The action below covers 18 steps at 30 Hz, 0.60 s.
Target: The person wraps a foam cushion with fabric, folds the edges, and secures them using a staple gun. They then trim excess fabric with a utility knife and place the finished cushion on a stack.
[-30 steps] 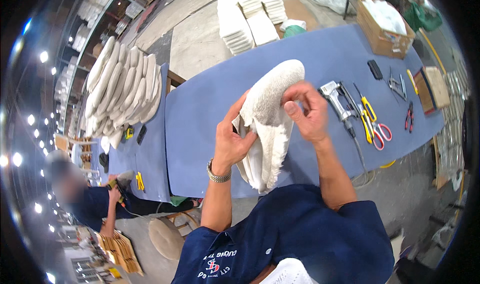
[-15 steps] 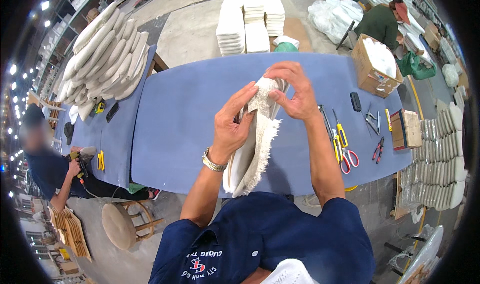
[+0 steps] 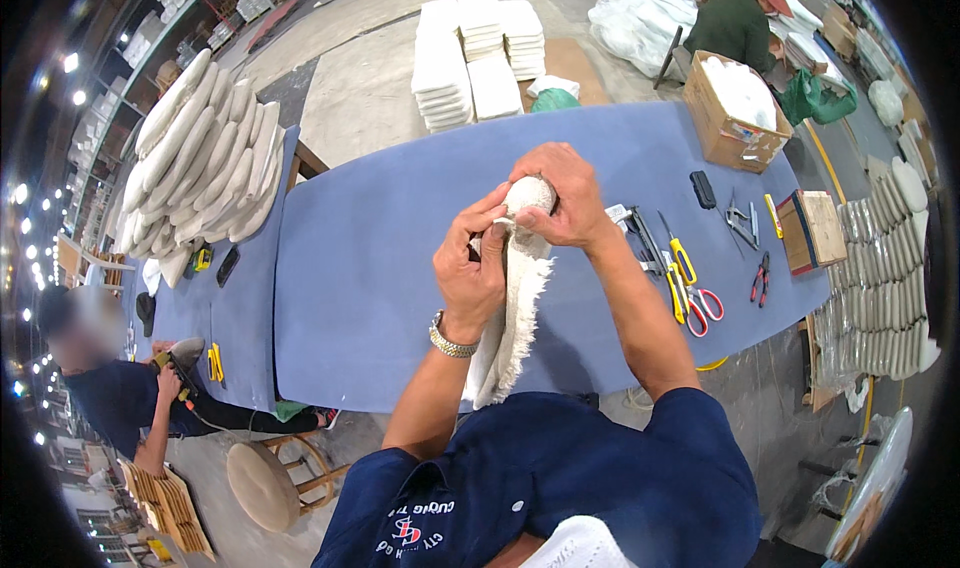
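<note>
Blue-topped and long, the worktable (image 3: 370, 298) stands on the pale floor of a crowded workshop, its nearer edge close to the person's body. Over that edge, off the surface, the person holds a pale cushion (image 3: 521, 313) turned nearly edge-on, with its rounded end toward twelve o'clock and a strip of cloth with a frayed edge trailing toward six.

The right hand (image 3: 562, 196) is bent around the rounded end, the thumb pressing its near side. The left hand (image 3: 470, 268) is partly closed, its thumb and fingertips pinching the cloth just below that end (a metal watch (image 3: 451, 337) circles this wrist).

Outward from the cushion, around three o'clock, lie a yellow-handled screwdriver (image 3: 683, 262), red-handled scissors (image 3: 712, 304) and, farther along, red-and-black pliers (image 3: 763, 279). A grey metal tool (image 3: 650, 240) lies partly hidden behind the right forearm. A wooden block (image 3: 818, 230) sits beyond the pliers. Toward two o'clock come a small black case (image 3: 703, 190) and then an open cardboard box (image 3: 718, 138) holding something white.

At ten o'clock rises a heap of pale pads (image 3: 205, 158); near half past eleven, past the table, stand stacks of white pads (image 3: 440, 83). Toward eight o'clock are a round stool (image 3: 262, 486) and, farther off, a seated co-worker (image 3: 115, 398) gripping a tool.
</note>
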Motion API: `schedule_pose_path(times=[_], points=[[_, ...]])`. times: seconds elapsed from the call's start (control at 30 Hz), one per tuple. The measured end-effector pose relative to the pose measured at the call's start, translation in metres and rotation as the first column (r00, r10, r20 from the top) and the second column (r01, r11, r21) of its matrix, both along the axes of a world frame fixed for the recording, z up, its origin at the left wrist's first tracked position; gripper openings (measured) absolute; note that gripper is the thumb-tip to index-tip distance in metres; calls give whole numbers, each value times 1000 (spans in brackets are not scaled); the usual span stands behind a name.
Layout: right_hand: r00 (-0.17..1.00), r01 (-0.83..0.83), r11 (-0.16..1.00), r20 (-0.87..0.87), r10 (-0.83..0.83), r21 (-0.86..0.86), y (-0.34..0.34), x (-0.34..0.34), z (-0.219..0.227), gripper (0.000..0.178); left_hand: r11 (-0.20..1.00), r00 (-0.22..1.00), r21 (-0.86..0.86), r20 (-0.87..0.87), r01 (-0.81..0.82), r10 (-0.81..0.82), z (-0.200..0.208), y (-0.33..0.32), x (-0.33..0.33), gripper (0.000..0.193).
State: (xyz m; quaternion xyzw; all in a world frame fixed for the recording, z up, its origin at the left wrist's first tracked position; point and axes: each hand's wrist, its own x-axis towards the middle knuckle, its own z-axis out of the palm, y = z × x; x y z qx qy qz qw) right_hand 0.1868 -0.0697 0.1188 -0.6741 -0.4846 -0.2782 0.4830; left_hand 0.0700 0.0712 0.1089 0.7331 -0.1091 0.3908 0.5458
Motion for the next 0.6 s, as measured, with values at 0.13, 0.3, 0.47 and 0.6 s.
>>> schedule_pose_path(times=[0.13, 0.3, 0.47, 0.6], points=[[995, -7, 992, -100, 19, 123, 11, 4, -13, 50, 996, 996, 11, -22, -89, 89, -3, -11, -7, 10], [816, -223, 886, -420, 398, 407, 31, 12, -28, 60, 989, 990, -39, 12, -140, 141, -12, -27, -11, 16], [793, 21, 852, -528, 304, 523, 54, -9, -15, 62, 909, 983, -406, -106, 95, -150, -5, -3, -26, 26], [876, 221, 950, -473, -94, 220, 60, -71, -15, 59, 694, 950, -688, -18, 215, -312, 6, 2, -41, 47]])
